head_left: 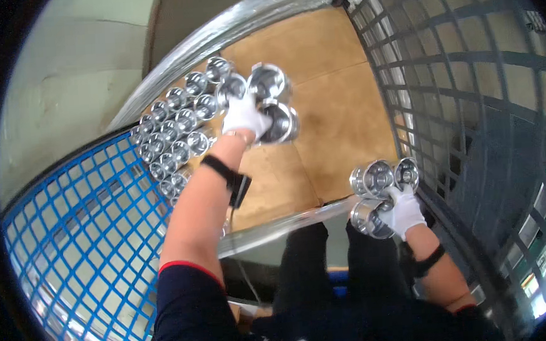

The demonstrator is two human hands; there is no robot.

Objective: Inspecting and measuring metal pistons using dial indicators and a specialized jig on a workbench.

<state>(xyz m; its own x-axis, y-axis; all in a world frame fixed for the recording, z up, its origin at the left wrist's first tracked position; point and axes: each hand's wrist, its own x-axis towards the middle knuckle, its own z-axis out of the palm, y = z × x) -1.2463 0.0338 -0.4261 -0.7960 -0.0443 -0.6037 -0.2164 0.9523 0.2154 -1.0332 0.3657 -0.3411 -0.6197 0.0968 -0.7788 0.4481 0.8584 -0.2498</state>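
Two mesh panels are seen flanking the container: a dark mesh panel [462, 93] on the right and a blue mesh panel [80, 235] on the left. Between them the base is covered by a brown cardboard sheet [345, 125], bordered on the far side by a film-wrapped edge [242, 17]. Rows of standing metal cups [185, 121] are packed side by side on the left part of the sheet.

The left-hand cups [276, 123] are located just right of these rows. Shiny walls are clasped by the gloved left grip [245, 117]; whether the leftmost cup beside it is also held cannot be told. The right-hand cups [378, 178], at least three, are located at the near right corner, with their rims pinched by the gloved right grip [405, 211]. A black wrist strap [228, 176] is worn on the left arm.

The step in hand is judged to be the handling of cups in clusters alongside the rows. For the next move, level support and gentle release are called for, so that neighbouring rims are not knocked.
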